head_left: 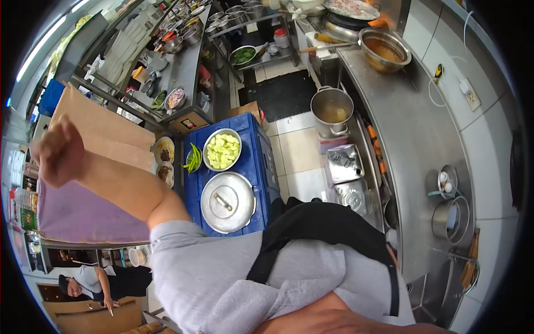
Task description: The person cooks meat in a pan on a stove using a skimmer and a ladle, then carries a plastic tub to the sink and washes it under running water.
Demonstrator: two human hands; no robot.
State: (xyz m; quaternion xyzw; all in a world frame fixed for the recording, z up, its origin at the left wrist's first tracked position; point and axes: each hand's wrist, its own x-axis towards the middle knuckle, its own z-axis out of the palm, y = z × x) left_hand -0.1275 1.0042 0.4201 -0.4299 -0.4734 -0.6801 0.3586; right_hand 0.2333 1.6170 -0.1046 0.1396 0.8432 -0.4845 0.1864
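— Left hand (58,153)?
— Raised, fingers curled together; blurred, so cannot tell if gripping.
— And brown cloth (114,125)?
— Partly behind the hand, mostly to its right in view.
— Long axis?
— Slanting down rightward, along the forearm (125,186), pointing toward blue box (194,186).

Blue chest (192,197), lidded metal pot (228,202), bowl of pale green chunks (222,149), dish of green peppers (192,158) on top
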